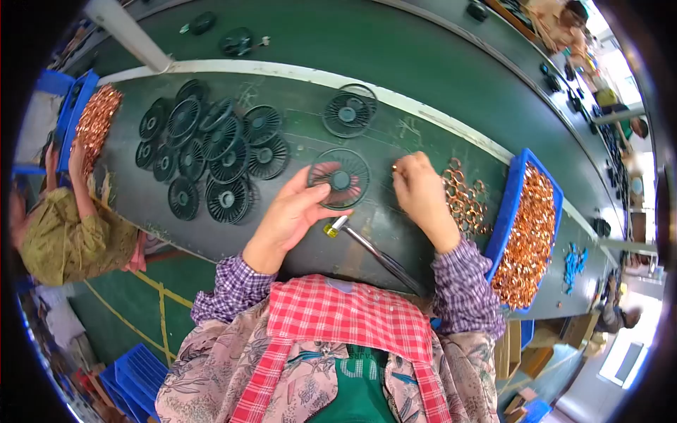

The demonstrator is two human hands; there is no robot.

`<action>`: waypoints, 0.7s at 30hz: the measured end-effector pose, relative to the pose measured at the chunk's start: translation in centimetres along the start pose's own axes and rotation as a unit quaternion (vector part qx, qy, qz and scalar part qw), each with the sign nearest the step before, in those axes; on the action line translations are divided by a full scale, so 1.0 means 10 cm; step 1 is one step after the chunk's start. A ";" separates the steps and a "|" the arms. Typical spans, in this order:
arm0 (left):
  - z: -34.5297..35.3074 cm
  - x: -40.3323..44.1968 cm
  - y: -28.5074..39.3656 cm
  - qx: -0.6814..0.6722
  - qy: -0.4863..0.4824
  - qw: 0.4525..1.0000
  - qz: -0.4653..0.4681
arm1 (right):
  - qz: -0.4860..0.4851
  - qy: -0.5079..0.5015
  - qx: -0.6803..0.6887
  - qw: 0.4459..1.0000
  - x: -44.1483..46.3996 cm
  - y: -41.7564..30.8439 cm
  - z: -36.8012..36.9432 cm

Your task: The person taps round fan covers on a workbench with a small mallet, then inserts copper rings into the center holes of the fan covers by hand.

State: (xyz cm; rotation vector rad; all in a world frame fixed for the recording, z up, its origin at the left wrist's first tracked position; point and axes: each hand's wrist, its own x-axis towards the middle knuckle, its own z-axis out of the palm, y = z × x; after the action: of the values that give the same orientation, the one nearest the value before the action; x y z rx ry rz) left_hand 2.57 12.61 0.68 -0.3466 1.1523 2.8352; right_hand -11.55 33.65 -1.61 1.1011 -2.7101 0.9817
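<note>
My left hand (293, 211) grips a round dark fan grille (340, 180) by its left rim, thumb on top, above the green bench. My right hand (421, 192) is closed in a pinch to the right of the grille. A tiny copper-coloured piece (395, 168) shows at its fingertips; most of it is hidden. Beside that hand lie several loose copper rings (465, 201). A hammer (367, 247) with a yellow face rests between my arms, just below the grille. Another pair of dark grilles (350, 111) lies beyond my hands.
Many dark grilles (229, 155) are heaped at the left. A blue tray (502, 211) full of copper rings stands at the right, with blue pieces (575, 268) past it. A white rail (282, 68) edges the bench. A co-worker (70, 233) handles a copper heap (97, 123) at far left.
</note>
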 end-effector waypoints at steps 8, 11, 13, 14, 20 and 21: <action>0.04 -0.01 -0.16 0.046 0.044 0.998 0.027 | -0.105 0.039 0.137 0.984 -0.17 -0.92 -0.09; 0.10 -0.03 -0.19 0.084 0.050 0.994 0.049 | -0.107 0.057 0.111 0.986 -0.17 -0.95 -0.02; 0.09 -0.04 -0.25 0.122 0.051 0.988 0.080 | -0.107 0.066 0.098 0.987 -0.16 -0.94 0.00; 0.09 -0.04 -0.28 0.159 0.052 0.980 0.108 | -0.102 0.073 0.106 0.986 -0.16 -0.94 0.01; 0.21 -0.10 -0.32 0.232 0.078 0.953 0.179 | -0.087 0.069 0.113 0.987 -0.19 -0.93 0.01; 0.18 -0.12 -0.31 0.232 0.078 0.953 0.179 | -0.101 0.072 0.094 0.988 -0.19 -0.93 0.00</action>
State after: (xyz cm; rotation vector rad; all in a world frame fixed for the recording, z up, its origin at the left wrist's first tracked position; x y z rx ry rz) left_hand 3.80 16.18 0.08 -0.3634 2.0440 2.7172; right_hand -4.15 29.71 2.85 1.2507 -2.3780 1.2488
